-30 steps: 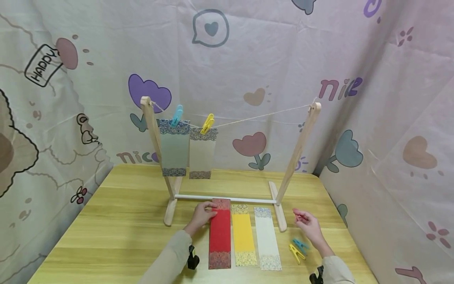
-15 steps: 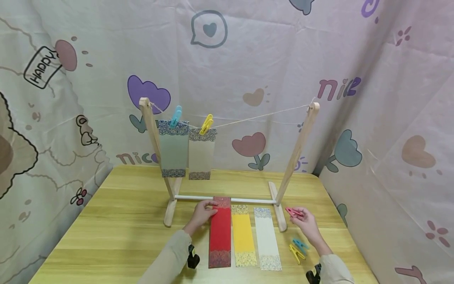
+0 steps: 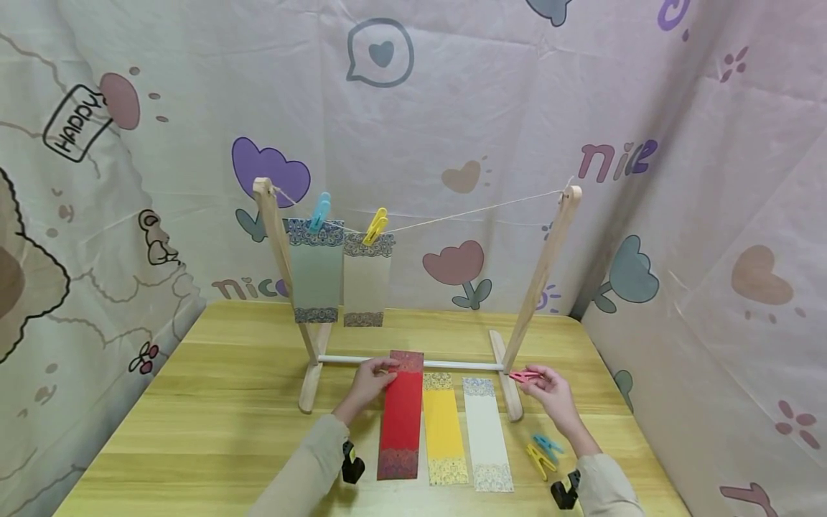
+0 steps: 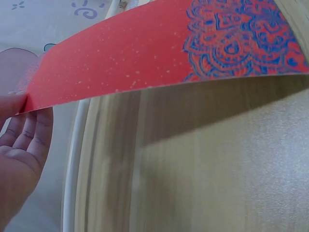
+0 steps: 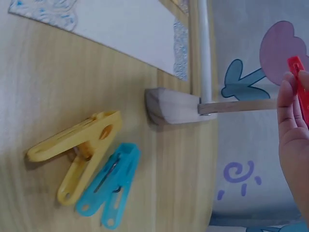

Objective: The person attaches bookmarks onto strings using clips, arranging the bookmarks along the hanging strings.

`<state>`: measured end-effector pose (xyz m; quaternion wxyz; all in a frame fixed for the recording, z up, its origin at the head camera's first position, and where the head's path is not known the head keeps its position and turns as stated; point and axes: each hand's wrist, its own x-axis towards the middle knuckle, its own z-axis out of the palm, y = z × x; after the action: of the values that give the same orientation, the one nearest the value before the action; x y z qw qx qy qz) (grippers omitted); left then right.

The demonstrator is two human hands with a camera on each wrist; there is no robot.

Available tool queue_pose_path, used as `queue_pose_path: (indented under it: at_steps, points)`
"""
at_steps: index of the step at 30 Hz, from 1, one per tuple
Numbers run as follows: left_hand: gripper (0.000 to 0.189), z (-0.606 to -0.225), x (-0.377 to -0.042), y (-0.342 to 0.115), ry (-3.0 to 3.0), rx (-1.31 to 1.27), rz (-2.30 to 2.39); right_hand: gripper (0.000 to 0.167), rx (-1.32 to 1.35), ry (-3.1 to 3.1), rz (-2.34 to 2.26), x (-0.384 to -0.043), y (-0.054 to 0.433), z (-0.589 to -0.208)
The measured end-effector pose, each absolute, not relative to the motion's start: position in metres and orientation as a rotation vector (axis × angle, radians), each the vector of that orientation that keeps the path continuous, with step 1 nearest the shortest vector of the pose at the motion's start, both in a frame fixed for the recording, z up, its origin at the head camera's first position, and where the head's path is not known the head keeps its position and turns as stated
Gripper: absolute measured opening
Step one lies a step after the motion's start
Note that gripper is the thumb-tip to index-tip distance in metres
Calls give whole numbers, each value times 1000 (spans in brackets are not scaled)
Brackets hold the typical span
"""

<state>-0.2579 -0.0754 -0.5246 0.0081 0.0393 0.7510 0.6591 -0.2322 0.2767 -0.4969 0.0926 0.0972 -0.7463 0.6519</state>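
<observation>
My left hand [image 3: 367,386] pinches the upper left edge of a red paper strip [image 3: 402,420] with patterned ends. The left wrist view shows the strip [image 4: 120,53] lifted off the table, thumb on one face and fingers behind. To the right, my right hand [image 3: 550,393] holds a red clothespin [image 3: 525,375] near the rack's right foot. A yellow strip [image 3: 444,427] and a white strip [image 3: 487,434] lie flat between the hands. Below the right hand rest a blue clothespin [image 5: 110,186] and a yellow clothespin [image 5: 84,150].
A wooden rack [image 3: 543,276] carries a string [image 3: 478,212] between its posts. On its left half hang a pale green strip [image 3: 316,276] under a blue clothespin [image 3: 319,213] and a cream strip [image 3: 365,283] under a yellow clothespin [image 3: 375,227]. A white bar [image 3: 452,365] joins the feet.
My left hand has raised the red strip slightly, its top edge moving up and away. My right hand has carried the red clothespin leftward to the rack's right foot.
</observation>
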Motion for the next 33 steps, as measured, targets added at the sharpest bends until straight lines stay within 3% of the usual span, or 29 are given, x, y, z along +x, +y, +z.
queue_pose_path:
  at_steps: [33]
  points:
    - [20,-481,-267,-72,2322,306,2160,40,478,-2092,1820,-251,247,-440]
